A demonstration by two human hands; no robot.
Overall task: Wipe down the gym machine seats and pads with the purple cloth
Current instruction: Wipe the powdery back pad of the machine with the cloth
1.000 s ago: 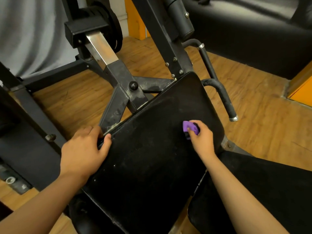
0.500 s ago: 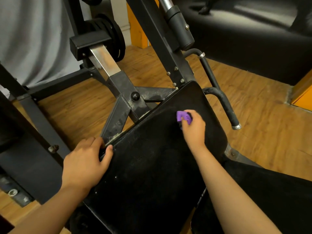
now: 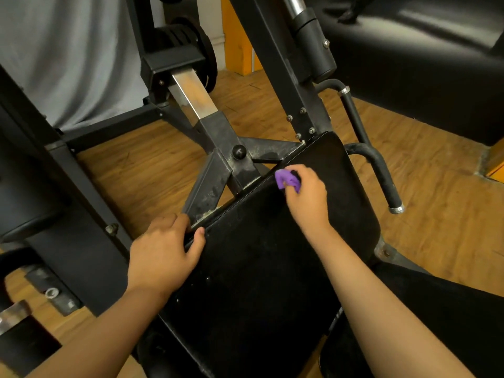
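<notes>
Purple cloth [image 3: 287, 180] bunched, dusty black seat pad [image 3: 261, 268]

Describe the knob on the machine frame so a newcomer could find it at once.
Start at the black seat pad filling the lower middle. Just beyond its far edge, grey frame bars meet in a joint. The knob is the small round black ball on that joint, unlike the flat silver bolts nearby.

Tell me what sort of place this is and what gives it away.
Most likely a gym or home workout room. A black steel machine frame carries a padded seat, stacked weight plates sit on a peg behind it, and a padded grip handle juts out beside the seat, all over a wooden floor.
</notes>
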